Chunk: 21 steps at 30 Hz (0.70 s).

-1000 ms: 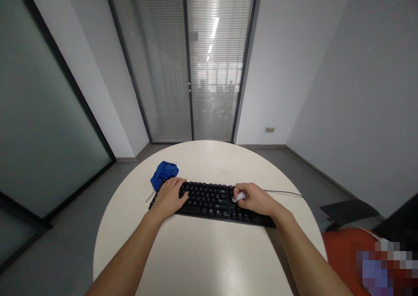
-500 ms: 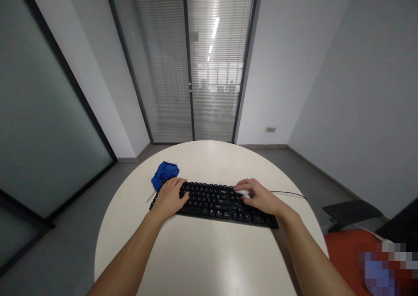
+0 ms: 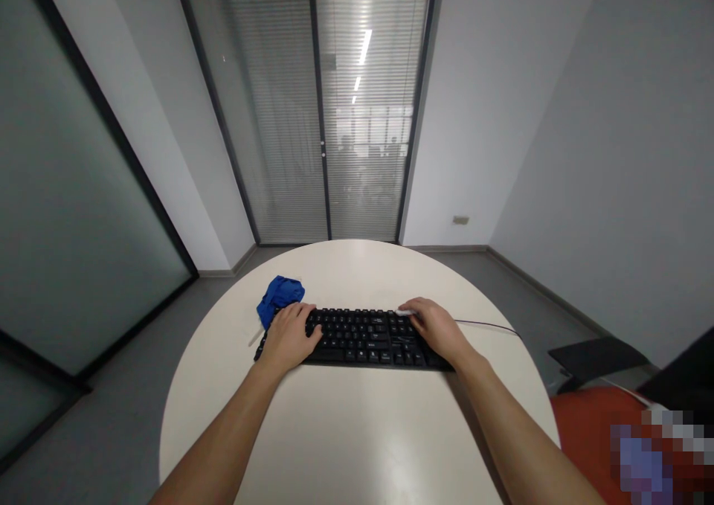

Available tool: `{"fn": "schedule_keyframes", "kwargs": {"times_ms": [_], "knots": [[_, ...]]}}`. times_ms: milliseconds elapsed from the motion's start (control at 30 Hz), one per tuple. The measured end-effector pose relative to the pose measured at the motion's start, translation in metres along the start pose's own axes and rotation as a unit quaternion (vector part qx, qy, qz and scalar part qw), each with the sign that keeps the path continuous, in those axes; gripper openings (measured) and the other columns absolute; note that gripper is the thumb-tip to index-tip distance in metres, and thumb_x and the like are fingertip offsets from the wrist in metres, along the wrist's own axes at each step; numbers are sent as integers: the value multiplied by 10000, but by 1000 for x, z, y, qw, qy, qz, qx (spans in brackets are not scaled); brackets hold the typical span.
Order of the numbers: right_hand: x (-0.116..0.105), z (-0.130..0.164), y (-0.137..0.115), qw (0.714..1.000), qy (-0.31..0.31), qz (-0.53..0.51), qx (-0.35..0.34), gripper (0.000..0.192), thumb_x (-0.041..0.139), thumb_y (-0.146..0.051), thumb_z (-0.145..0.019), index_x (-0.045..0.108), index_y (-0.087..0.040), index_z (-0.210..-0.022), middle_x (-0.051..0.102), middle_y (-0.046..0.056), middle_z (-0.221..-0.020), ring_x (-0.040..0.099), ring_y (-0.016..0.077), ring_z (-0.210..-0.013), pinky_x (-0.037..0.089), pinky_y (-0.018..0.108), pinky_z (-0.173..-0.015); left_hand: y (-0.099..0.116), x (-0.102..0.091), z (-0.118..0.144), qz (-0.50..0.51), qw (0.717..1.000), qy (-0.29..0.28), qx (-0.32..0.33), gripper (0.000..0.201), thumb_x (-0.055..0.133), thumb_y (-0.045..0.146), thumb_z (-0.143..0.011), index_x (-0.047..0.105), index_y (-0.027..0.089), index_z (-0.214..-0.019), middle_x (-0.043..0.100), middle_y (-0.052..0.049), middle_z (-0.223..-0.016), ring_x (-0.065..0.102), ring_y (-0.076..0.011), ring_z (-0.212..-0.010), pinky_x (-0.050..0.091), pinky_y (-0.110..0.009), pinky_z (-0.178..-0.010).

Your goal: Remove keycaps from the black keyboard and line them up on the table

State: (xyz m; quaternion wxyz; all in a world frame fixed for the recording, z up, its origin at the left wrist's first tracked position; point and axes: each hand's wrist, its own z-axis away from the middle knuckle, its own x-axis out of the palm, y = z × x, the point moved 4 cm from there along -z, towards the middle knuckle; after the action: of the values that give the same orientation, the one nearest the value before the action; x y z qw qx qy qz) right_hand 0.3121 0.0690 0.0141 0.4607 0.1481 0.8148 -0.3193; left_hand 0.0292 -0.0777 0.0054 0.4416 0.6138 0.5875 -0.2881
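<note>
A black keyboard (image 3: 357, 338) lies across the round table, its front edge nearly level. My left hand (image 3: 290, 335) grips the keyboard's left end, thumb over the keys and fingers reaching to the far edge. At the far right part of the keyboard, my right hand (image 3: 438, 328) is closed on a small white piece (image 3: 406, 312). Its kind does not show, and most of it is hidden by the fingers. Just beyond my left hand sits a crumpled blue cloth bundle (image 3: 280, 297). A thin pale stick (image 3: 256, 336) pokes out beside the keyboard's left end.
A dark cable (image 3: 491, 327) runs right from behind my right hand to the edge of the white round table (image 3: 357, 430). A red chair seat (image 3: 583, 419) with a black armrest (image 3: 599, 358) stands close on the right. Glass doors with blinds (image 3: 317, 118) stand beyond the table.
My right hand has moved away from me with the white piece, toward the keyboard's far edge. The keyboard's right end has swung away from me. My left hand has stayed in place.
</note>
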Motion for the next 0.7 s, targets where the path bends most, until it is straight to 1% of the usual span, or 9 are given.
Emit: {"fn": "schedule_keyframes", "kwargs": {"times_ms": [100,300,400,433,500,567,600,700], "knots": [[-3,1,-4,1000,-11,0,-1,322,498,-62,-818,706,-194,-1024,692,69,-1053,625,217,-1013,460,332,-920,0,1,0,-2,1000,-3,0,327,549,315,-864,589,205,-1169,631,-101,-1166,557,-288,-1130,409,-436,-1010],[-12,8,-17,996,-90,-27,-3,290,576,-80,-716,753,-228,-893,698,38,-985,651,206,-875,484,296,-809,1,1,1,-2,1000,-5,1,329,547,312,-870,582,206,-1179,626,-100,-1180,545,-287,-1155,388,-444,-1030],[-14,9,-15,993,-106,-59,4,283,579,-76,-693,755,-228,-856,711,29,-928,654,208,-862,486,295,-804,1,0,1,-2,1000,-5,-2,327,547,309,-871,580,211,-1182,625,-97,-1187,545,-286,-1156,388,-442,-1029],[-14,9,-12,992,-99,-75,9,279,573,-77,-698,751,-224,-855,712,29,-925,654,208,-868,488,296,-809,1,1,1,-3,1000,-7,-2,330,547,311,-872,579,212,-1186,625,-96,-1189,545,-287,-1155,388,-442,-1028],[-14,8,-3,993,-63,-101,20,276,555,-86,-732,739,-212,-894,709,39,-958,650,209,-905,489,304,-837,0,1,0,-5,1000,-11,-3,335,547,315,-873,579,213,-1190,624,-95,-1195,542,-288,-1160,388,-443,-1030],[-14,7,6,994,-14,-103,23,288,530,-101,-783,725,-199,-971,701,59,-1020,636,215,-970,476,326,-893,0,2,0,-7,1000,-14,-5,340,548,319,-872,579,210,-1192,624,-93,-1201,536,-288,-1170,385,-443,-1036],[-12,6,10,995,-1,-95,20,300,518,-104,-803,720,-196,-1005,697,67,-1046,628,220,-996,466,340,-918,-1,2,0,-7,1000,-15,-6,341,549,320,-872,580,208,-1192,624,-93,-1203,534,-288,-1174,383,-443,-1038],[-6,4,15,998,0,-58,5,328,504,-105,-836,715,-206,-1065,698,75,-1076,607,239,-1038,443,380,-956,-1,2,0,-6,1000,-17,-7,336,546,321,-874,581,206,-1189,622,-94,-1207,533,-288,-1174,383,-447,-1039]]}}
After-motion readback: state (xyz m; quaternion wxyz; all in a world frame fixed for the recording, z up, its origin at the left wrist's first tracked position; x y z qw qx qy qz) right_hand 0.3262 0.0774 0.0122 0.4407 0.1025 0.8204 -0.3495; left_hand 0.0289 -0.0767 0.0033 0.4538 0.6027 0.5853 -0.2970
